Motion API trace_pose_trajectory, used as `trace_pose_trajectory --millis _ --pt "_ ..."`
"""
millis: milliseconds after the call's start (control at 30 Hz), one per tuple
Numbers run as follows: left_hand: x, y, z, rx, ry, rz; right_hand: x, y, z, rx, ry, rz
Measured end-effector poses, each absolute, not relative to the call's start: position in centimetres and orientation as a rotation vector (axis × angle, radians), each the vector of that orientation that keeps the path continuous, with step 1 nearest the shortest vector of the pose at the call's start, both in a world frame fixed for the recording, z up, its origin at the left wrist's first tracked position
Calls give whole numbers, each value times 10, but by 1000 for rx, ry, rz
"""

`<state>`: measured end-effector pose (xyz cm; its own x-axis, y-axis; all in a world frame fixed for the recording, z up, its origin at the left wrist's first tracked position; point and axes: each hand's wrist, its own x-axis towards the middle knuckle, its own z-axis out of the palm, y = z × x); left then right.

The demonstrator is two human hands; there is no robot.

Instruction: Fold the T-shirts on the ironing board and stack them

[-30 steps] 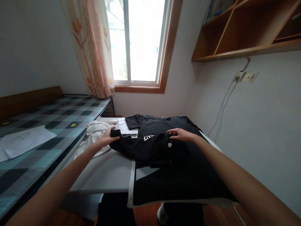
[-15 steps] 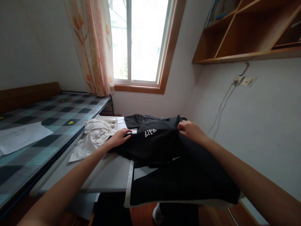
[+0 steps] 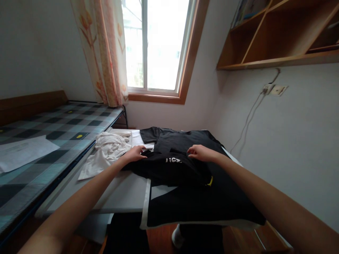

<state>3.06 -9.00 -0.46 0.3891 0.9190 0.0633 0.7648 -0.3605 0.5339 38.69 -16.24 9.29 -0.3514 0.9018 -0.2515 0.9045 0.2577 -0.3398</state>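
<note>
from the head camera, the dark garment with white lettering point(image 3: 169, 173) lies bunched across the tabletop point(image 3: 119, 197) in front of me, its long axis running left to right. my left hand point(image 3: 136, 153) is at its left end, thumb and fingers slightly parted by the cloth; i cannot tell if they have hold of it. my right hand point(image 3: 197, 152) is over its far edge, right of the lettering, fingers curled and only a little apart; whether they pinch any fabric i cannot tell. the lettering sits between my hands, nearer the right one. a yellow patch point(image 3: 210, 181) shows at the garment's right end, on my side of the right hand.

beneath and toward me spreads a black cloth with a pale border point(image 3: 201, 211), reaching the near edge. just beyond the garment lies a black short-sleeved shirt point(image 3: 182, 137). a crumpled white garment point(image 3: 106, 151) is close by my left wrist, with a pale stretch of tabletop showing nearer me. the right-hand wall point(image 3: 288, 141) bounds the far side of my right arm.
</note>
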Motion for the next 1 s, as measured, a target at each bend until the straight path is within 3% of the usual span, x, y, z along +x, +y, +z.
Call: trace_pose_trajectory --millis 133,300,533,633,767,833,1000 --pt "26 -100 5 2243 1389 542 380 -149 73 1692 2519 -754" --pt "17 -107 34 2202 1192 929 384 -143 63 1669 2664 -758" --pt "14 -103 63 1776 1127 1446 401 -140 94 2348 3070 -314" --pt "17 -104 66 1805 1025 1403 401 -150 105 2268 3020 -304" --pt "16 -111 64 2006 901 1113 395 -173 103 1671 2500 -924" --pt "13 -118 63 2095 867 902 391 -182 98 1584 2235 -1057" --pt "9 -134 56 2138 939 609 384 -180 95 1711 2218 -665"
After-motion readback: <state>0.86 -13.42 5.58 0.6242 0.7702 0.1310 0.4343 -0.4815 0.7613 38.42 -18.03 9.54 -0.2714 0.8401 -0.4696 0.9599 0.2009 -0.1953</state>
